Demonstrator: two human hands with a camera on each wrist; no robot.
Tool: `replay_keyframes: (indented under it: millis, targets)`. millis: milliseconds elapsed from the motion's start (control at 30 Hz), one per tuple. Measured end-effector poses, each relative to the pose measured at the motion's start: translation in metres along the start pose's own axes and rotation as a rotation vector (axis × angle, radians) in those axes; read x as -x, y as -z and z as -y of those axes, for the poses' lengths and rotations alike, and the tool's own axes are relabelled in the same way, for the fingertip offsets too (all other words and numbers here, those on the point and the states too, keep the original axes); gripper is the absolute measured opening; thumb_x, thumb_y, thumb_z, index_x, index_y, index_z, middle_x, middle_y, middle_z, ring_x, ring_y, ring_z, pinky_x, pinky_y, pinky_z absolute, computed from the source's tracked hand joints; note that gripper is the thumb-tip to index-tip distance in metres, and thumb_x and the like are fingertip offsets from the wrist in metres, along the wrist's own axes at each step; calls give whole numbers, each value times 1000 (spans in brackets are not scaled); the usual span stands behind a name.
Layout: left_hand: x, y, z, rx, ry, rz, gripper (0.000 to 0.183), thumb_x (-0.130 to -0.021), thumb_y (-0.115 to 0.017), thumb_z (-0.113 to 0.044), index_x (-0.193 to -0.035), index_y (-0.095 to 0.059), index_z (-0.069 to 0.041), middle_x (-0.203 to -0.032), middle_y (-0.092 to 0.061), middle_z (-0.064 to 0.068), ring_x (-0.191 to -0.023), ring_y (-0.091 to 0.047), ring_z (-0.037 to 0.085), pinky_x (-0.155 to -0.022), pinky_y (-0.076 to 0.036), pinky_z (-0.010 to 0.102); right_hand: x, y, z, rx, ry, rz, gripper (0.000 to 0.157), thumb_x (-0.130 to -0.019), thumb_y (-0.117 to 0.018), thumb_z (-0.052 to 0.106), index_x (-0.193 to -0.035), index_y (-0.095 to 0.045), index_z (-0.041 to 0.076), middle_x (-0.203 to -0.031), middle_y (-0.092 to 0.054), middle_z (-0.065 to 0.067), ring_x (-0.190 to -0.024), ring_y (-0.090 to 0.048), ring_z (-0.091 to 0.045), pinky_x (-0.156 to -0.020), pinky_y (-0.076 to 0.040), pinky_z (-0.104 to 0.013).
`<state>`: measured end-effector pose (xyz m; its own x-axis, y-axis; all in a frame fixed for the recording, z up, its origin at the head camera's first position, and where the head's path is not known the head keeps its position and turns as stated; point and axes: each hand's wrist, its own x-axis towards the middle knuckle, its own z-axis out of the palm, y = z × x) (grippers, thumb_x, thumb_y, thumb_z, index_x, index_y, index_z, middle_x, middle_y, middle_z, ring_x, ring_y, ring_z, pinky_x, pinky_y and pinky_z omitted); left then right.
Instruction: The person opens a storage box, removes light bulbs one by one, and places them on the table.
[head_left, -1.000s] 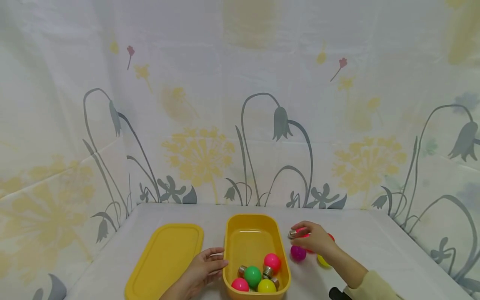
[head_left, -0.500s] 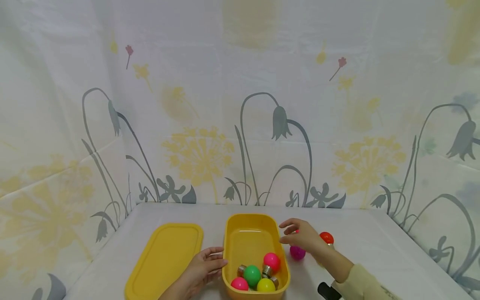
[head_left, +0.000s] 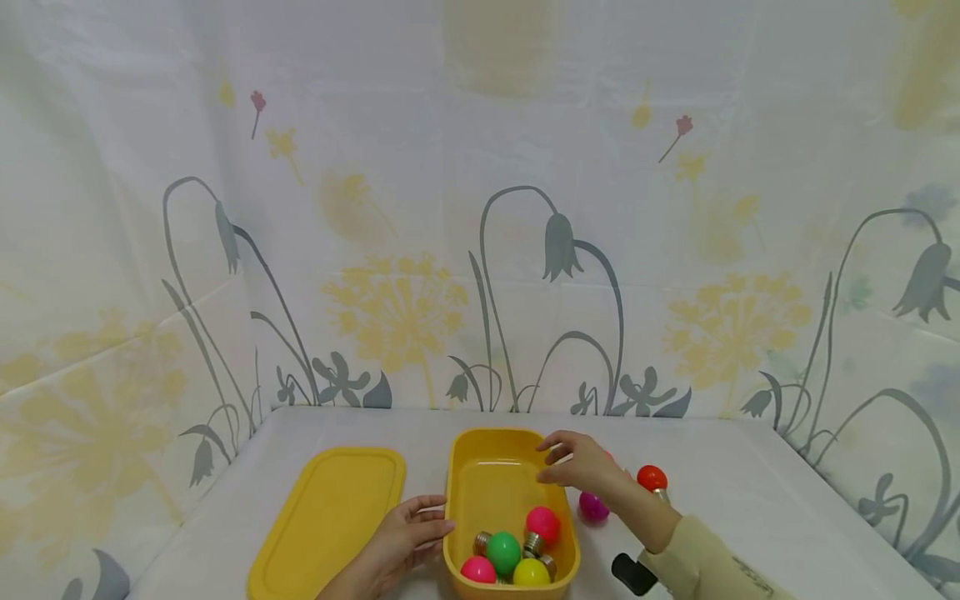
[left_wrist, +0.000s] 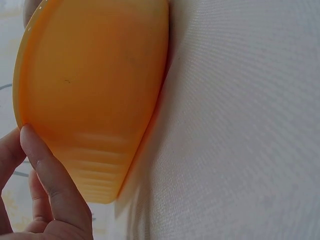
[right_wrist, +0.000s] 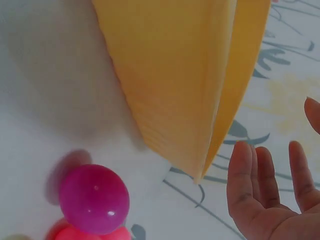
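Note:
In the head view my left hand (head_left: 401,537) holds the left rim of a yellow plastic box (head_left: 491,479), its fingertips at the outer wall. Lying in the box's near end are pink, green (head_left: 503,552) and yellow (head_left: 532,572) light bulbs with metal screw bases. My right hand (head_left: 581,467) hovers at the box's far right rim. Its fingers (right_wrist: 240,175) extend in the right wrist view, and no bulb shows between them. A purple bulb (head_left: 594,507) and a red bulb (head_left: 652,477) lie on the table right of the box; a pink one is mostly hidden behind the right hand.
Left of the box lies a flat yellow lid (head_left: 330,521). A white cloth (head_left: 720,492) covers the table, with a flower-printed curtain (head_left: 420,208) behind it. A black device (head_left: 632,573) sits by the right sleeve.
My right hand has moved left, from over the loose bulbs to the box's right rim. The left hand and the bulbs inside the box have stayed put.

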<state>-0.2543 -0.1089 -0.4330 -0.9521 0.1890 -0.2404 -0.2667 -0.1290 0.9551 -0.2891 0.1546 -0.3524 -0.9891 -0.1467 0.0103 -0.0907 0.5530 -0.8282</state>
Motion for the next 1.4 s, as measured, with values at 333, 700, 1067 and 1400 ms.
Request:
replay_keyframes:
  millis: [333,700,1067,1400]
  targets:
    - [2,0,-1,7,3,-1,50,-83,-71,-10,-125,-48,4,-98,-60,8,-73,-62,14,-70,-54,26,-6,-8,14,1,59,85,34,-75,-75,5,-107,-62,3,-94,-60,-11,-77,-58,-19,-74,-54,-36]
    - [2,0,-2,15,-5,16,50,-85,-69,-9,-127,-46,5,-97,-59,7,-72,-61,12,-68,-53,24,-22,-14,23,-14,206,306,34,-78,-73,7,-109,-61,3,-105,-61,-15,-92,-60,-23,-81,-52,-38]
    - [1,1,0,14,-16,37,50,-86,-68,-10,-127,-45,5,-101,-59,9,-75,-61,13,-69,-53,25,-36,-36,32,-6,233,592,30,-78,-71,-2,-106,-62,0,-104,-62,-15,-100,-56,-34,-77,-53,-33]
    - [2,1,-2,15,5,18,50,-83,-70,-10,-125,-48,3,-99,-59,8,-74,-60,13,-69,-54,26,-46,-47,31,116,257,927,32,-77,-68,-7,-107,-62,3,-106,-61,-9,-101,-56,-27,-79,-51,-26]
